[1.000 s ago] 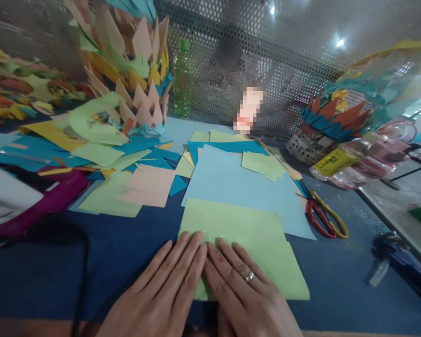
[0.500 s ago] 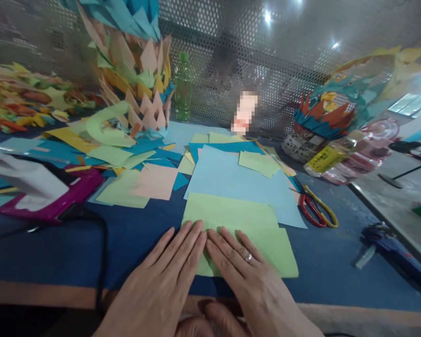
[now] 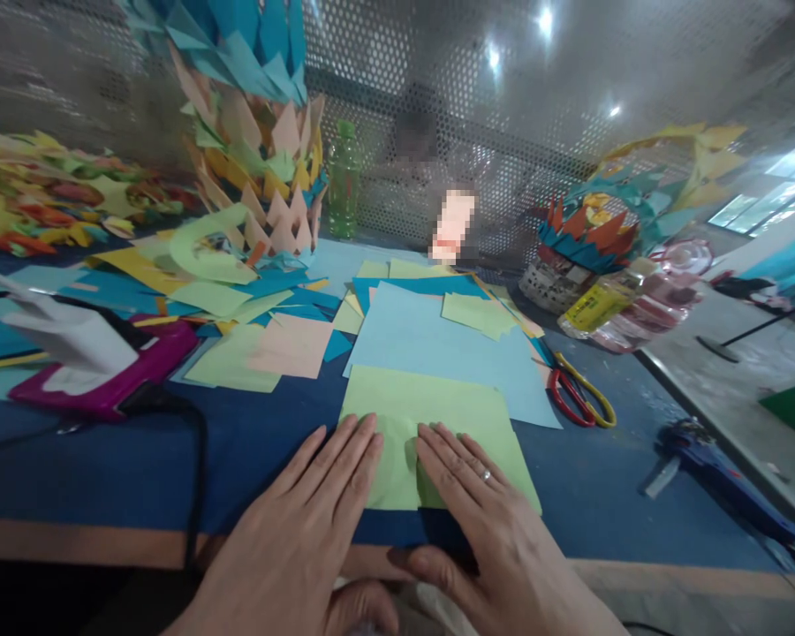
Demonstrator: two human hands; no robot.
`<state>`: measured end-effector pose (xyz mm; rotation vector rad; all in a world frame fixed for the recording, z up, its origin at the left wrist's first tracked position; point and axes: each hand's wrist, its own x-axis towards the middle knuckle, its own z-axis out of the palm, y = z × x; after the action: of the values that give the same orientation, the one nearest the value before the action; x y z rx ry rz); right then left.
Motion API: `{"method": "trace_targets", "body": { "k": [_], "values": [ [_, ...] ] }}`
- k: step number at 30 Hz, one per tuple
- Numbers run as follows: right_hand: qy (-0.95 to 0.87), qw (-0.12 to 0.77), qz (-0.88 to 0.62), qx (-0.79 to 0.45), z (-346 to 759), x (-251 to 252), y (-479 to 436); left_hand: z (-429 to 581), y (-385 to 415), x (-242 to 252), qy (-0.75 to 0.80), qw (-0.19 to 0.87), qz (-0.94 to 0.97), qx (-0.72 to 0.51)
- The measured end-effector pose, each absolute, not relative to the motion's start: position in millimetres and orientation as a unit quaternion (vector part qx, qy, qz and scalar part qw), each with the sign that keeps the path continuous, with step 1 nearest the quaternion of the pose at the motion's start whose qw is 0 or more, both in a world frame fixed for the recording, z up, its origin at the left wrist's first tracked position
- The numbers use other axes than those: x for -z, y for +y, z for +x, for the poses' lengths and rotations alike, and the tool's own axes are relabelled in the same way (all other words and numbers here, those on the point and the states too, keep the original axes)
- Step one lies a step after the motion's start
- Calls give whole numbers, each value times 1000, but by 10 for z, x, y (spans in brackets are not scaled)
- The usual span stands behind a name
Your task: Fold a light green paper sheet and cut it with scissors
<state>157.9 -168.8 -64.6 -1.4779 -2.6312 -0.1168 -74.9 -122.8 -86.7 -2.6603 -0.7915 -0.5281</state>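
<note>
A light green paper sheet [image 3: 437, 415] lies folded on the blue table [image 3: 252, 459] near its front edge. My left hand [image 3: 305, 530] rests flat on the sheet's left part, fingers stretched out and together. My right hand [image 3: 483, 521], with a ring on one finger, presses flat on the sheet's lower right part. A small gap of green paper shows between the two hands. A larger light blue sheet [image 3: 430, 344] lies under and behind the green one.
Red-and-yellow scissors [image 3: 579, 397] lie right of the papers, a blue glue gun [image 3: 715, 468] further right. A magenta device [image 3: 112, 371] with a black cable sits left. Loose coloured papers [image 3: 265, 349], spiky paper crafts [image 3: 258, 132], a green bottle [image 3: 343, 181] and a perforated screen stand behind.
My hands have slid apart sideways along the green sheet, which had them touching before. The view has tilted up a little, showing more of the table's front edge.
</note>
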Motion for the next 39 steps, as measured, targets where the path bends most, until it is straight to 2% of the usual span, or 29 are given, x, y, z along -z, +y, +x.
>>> {"method": "trace_targets", "body": {
  "k": [19, 26, 32, 36, 39],
  "values": [
    [-874, 166, -421, 179, 1630, 785, -1640, -809, -1188, 996, -256, 177, -933, 182],
    [-876, 158, -397, 222, 1520, 817, -1529, -834, -1180, 1137, -269, 181, -925, 200],
    [-888, 137, -375, 229, 1471, 922, -1514, -821, -1150, 1071, -260, 186, -930, 182],
    [-890, 141, -369, 227, 1510, 940, -1510, -949, -1119, 946, -244, 140, -931, 231],
    [-896, 121, -361, 229, 1533, 953, -1502, -1091, -1119, 883, -320, 85, -901, 280]
  ]
}}
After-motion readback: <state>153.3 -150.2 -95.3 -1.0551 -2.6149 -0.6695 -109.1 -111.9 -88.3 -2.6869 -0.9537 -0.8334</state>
